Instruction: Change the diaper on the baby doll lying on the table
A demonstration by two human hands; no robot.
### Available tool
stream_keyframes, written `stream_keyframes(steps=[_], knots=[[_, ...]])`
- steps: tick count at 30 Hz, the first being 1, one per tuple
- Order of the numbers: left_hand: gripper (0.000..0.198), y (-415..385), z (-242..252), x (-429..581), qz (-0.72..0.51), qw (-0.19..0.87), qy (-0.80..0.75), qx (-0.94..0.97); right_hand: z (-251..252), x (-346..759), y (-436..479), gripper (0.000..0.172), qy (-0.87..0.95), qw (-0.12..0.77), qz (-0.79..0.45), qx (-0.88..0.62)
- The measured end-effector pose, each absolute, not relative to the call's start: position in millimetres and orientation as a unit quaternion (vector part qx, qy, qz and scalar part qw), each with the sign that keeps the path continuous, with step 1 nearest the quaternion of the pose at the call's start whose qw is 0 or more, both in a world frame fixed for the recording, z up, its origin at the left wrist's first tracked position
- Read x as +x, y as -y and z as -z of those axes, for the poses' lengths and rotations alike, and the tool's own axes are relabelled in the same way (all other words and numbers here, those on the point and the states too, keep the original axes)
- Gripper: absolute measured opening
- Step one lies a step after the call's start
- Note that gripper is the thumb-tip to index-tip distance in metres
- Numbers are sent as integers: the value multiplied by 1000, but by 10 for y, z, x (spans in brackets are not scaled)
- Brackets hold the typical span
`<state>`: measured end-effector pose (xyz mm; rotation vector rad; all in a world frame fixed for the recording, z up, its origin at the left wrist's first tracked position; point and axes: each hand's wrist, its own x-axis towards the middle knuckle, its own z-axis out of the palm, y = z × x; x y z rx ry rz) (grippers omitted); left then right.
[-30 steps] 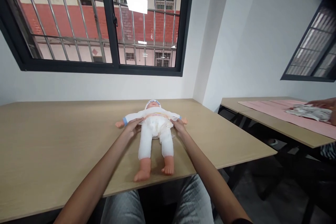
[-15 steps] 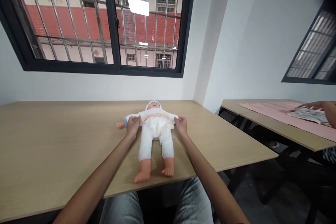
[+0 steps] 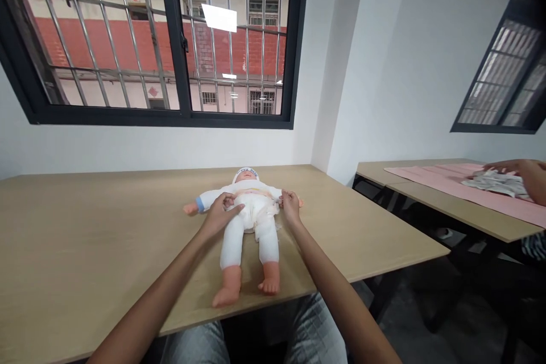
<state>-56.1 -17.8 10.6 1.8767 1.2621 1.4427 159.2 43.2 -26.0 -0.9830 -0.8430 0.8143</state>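
Note:
A baby doll point(image 3: 249, 227) in white clothes and a patterned white cap lies on its back on the wooden table point(image 3: 128, 239), bare feet toward me. Around its hips is a bunched white layer point(image 3: 259, 210), its edge ruffled on the right. My left hand point(image 3: 220, 213) rests at the doll's left-side waist, thumb stretched out over the hip and fingers apart. At the other side of the waist, my right hand point(image 3: 290, 206) is closed in a pinch on white cloth, beside the doll's arm. Whether that cloth belongs to the top or the hip layer is not clear.
To the right stands another table point(image 3: 452, 205) with a pink mat point(image 3: 426, 176). A co-worker's hand point(image 3: 512, 168) lies on grey-white cloth point(image 3: 497, 183) there. A barred window point(image 3: 236, 119) and white wall rise behind my table.
My left hand has let go of its pinch at the waist and spread its thumb over the doll's hip. The right hand keeps its pinch. The view has shifted slightly.

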Motion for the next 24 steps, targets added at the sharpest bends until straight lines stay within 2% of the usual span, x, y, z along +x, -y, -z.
stream_keyframes(steps=[4,10,19,24], knots=[[39,191,-196,-631,-511,293,-452,670,250,1590,-441,15,381,718,-374,-446],[32,240,-277,-653,-477,314,-437,695,261,1579,-452,14,383,709,-382,-453],[32,84,-149,-715,-534,351,-401,657,344,1585,-503,19,399,699,-381,-455],[27,103,-185,-762,-534,423,-347,645,361,1596,-503,17,390,707,-384,-448]])
